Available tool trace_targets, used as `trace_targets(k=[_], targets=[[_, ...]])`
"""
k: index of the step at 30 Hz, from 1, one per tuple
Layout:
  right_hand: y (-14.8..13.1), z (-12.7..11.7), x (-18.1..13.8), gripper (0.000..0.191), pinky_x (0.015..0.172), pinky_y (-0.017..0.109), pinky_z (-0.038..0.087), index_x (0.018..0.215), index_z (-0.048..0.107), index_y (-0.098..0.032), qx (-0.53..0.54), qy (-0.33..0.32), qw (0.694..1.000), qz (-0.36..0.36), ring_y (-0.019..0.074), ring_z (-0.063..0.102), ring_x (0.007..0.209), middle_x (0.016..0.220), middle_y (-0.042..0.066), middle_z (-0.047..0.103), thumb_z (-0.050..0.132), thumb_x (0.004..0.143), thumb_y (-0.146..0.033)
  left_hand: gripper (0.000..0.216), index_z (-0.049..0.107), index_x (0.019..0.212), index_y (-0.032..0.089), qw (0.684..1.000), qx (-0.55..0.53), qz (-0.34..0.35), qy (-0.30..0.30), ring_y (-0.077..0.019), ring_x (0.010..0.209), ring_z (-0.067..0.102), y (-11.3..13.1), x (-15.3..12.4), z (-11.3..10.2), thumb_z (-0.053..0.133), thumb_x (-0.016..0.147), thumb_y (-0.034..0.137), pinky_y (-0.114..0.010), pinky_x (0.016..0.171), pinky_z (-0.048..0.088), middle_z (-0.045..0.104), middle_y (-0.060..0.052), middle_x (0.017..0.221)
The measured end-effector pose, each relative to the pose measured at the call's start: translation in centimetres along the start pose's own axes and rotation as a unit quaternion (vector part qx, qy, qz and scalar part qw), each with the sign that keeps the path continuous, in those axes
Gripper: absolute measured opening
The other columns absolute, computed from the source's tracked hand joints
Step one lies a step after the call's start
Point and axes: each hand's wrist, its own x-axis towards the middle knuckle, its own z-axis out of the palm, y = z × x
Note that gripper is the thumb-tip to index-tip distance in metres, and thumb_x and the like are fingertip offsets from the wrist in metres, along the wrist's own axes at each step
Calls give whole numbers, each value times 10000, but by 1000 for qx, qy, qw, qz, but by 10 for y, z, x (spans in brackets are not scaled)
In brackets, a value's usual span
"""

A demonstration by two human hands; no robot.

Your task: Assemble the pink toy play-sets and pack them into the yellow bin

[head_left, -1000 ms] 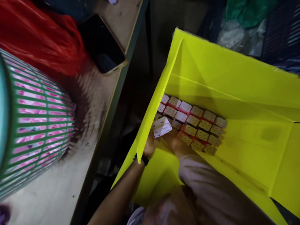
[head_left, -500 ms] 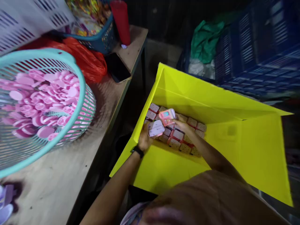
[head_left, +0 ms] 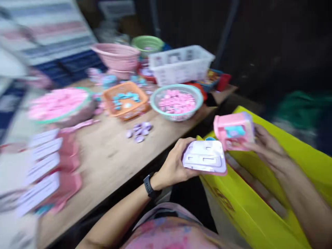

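Note:
In my left hand (head_left: 171,164), with a dark band on its wrist, is a small plastic toy with a lavender base (head_left: 204,157). The base faces up and shows rectangular slots. My right hand (head_left: 268,147) grips a boxy pink plastic toy (head_left: 233,133) with a light-blue panel and a lavender end. Both toys are held close together above the near left edge of a yellow box (head_left: 233,207). Rows of similar toys show in part inside that box, blurred and half hidden by its wall and my right arm.
On the wooden table (head_left: 109,159), pink toys with lavender bases (head_left: 44,166) stand in a row at the left. Small purple pieces (head_left: 140,130) lie loose. An orange basket (head_left: 106,107), a teal basket (head_left: 166,116) of pink parts and a white crate (head_left: 181,71) stand behind.
My view has swung left toward the table. Both hands have come up out of the yellow box, each still holding its toy.

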Motion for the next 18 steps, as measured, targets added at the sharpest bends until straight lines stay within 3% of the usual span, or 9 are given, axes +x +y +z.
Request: trace_targets(k=[2,4,8,10,13,15,18], targets=[[-14,34,2,820,834,320,631,1285,642,-354,-34,-50,998,-33,274,722,1057,1293,78,694,976,538,-412,811,464,1405,256,997,38,-20,64,-271,1172,648,0,-39,-50,877,747,490,-409,1030,532,633,-101,1322],[-20,79,3,871,821,327,638,1363,589,-368,-66,-152,983,-80,275,730,1037,1308,82,685,963,579,-428,792,470,1396,253,982,110,-48,146,-283,1179,641,-7,-80,-102,862,752,494,-425,1036,528,616,-110,1330],[-25,205,-10,887,979,398,587,1461,526,-312,-156,-378,891,-196,300,687,1157,1371,89,650,919,673,-417,743,493,1337,198,897,300,-164,282,-321,1181,604,-33,-146,-205,827,701,392,-469,1043,514,563,-122,1259],[-26,279,-19,870,1038,440,545,1456,546,-289,-172,-449,841,-248,320,656,1201,1370,97,649,912,675,-399,741,475,1347,176,855,358,-238,291,-335,1242,562,-49,-158,-253,793,704,362,-480,1094,477,535,-134,1280],[-24,383,-26,858,1078,510,487,1419,584,-247,-175,-498,786,-321,344,620,1223,1350,118,644,909,628,-305,802,457,1361,133,816,385,-341,264,-355,1323,507,-71,-151,-313,797,667,347,-478,1138,436,494,-181,1386],[-22,440,-26,810,1100,523,454,1420,579,-234,-168,-516,758,-362,341,578,1275,1375,127,617,888,674,-297,815,481,1352,120,813,380,-370,241,-356,1344,499,-81,-141,-344,810,638,335,-463,1140,433,514,-195,1415],[-21,499,-20,783,1115,508,430,1446,552,-211,-173,-520,742,-386,327,531,1317,1408,154,564,863,729,-268,818,522,1351,134,820,372,-379,214,-336,1320,540,-82,-135,-383,827,619,337,-429,1114,456,581,-182,1413]])
